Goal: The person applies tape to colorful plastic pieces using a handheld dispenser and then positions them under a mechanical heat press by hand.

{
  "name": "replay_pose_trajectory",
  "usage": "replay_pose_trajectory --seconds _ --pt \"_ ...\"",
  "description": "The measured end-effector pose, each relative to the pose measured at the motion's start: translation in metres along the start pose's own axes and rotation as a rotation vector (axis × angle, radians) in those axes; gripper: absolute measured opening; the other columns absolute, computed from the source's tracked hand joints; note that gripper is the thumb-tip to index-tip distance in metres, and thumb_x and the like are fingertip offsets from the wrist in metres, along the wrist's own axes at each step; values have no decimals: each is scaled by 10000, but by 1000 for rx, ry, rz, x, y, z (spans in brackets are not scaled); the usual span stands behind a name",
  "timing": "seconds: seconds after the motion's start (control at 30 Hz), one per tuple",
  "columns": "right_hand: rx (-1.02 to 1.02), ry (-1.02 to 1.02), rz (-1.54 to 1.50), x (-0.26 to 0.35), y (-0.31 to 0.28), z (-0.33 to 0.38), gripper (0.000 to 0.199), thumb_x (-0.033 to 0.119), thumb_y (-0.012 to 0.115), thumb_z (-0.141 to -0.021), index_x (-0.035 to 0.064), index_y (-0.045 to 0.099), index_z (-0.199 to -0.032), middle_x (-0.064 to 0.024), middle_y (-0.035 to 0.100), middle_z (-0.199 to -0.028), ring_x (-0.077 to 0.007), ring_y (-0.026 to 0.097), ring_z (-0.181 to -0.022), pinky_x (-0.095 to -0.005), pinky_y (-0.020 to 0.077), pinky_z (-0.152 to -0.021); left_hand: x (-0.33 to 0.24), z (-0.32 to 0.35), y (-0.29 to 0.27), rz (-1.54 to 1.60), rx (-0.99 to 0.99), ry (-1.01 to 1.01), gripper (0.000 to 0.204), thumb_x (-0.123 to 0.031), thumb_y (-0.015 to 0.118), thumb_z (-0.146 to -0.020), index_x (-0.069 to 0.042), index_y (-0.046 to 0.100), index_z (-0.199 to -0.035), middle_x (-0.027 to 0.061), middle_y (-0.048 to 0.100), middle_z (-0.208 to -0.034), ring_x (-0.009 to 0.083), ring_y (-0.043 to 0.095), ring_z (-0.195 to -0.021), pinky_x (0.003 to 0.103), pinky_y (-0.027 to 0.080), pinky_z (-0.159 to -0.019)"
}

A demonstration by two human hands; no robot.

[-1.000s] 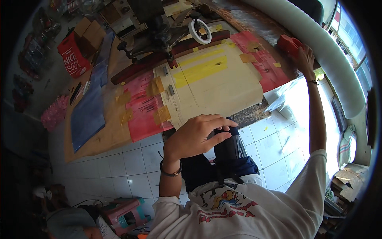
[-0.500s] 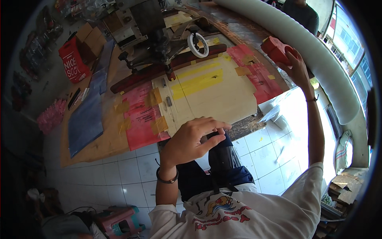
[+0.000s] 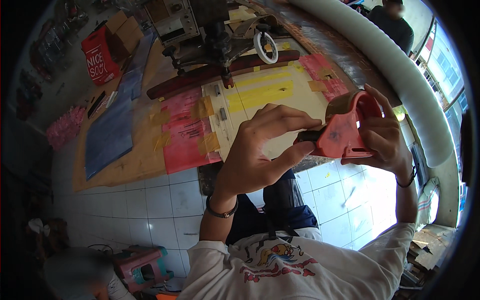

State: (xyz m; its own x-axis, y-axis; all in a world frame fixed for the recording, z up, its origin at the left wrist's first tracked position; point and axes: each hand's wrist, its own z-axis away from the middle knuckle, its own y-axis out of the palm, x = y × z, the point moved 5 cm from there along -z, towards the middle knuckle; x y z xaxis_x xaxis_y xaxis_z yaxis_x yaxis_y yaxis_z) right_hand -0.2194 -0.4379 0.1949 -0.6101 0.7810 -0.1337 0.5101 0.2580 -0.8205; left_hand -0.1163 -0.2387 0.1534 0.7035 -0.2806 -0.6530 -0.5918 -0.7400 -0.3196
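Note:
A red hand-held tape dispenser with a roll of brown tape is up over the right front part of the worktable. My right hand has its fingers wrapped round the dispenser's frame. From the other side, my left hand closes thumb and fingertips about the dispenser's dark front end; whether they pinch loose tape is hard to make out. Below and beyond the hands lies a cream board with yellow strips. Red patches with brown tape pieces flank it.
A machine with a dark red curved bar and a white handwheel stands over the table's back. Blue sheet lies at left, near a red bag. A long white roll borders the right. Another person is beyond it.
My right hand has brought the tape dispenser from the table's far right nearer to me. My left hand has moved right and up to meet its front end.

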Motion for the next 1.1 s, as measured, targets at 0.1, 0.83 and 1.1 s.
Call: replay_pose_trajectory --seconds 0.1,0.83,1.1 --pt "2 -33 -74 8 0 1 374 337 830 -738 105 553 -640 -4 584 -544 -198 663 -578 -610 357 -1136 4 8 -4 239 -30 -124 298 -201 749 -871 6 725 -1084 107 706 -1047 182 661 -926 313 511 -837" --pt "77 356 -100 35 1 -44 527 285 883 -673 34 572 -1016 -112 659 -681 -281 691 -590 -350 524 -535 -32 36 -1 -609 -663 -44 97 -26 806 -804 -13 728 -860 29 677 -739 182 563 -628 288 427 -646" --pt "55 132 141 38 16 -134 494 344 806 -764 34 547 -1047 -143 680 -744 -294 694 -649 -375 526 -600 -73 40 -69 -623 -1653 344 211 -167 636 -992 26 721 -985 107 729 -925 151 614 -751 307 495 -696"
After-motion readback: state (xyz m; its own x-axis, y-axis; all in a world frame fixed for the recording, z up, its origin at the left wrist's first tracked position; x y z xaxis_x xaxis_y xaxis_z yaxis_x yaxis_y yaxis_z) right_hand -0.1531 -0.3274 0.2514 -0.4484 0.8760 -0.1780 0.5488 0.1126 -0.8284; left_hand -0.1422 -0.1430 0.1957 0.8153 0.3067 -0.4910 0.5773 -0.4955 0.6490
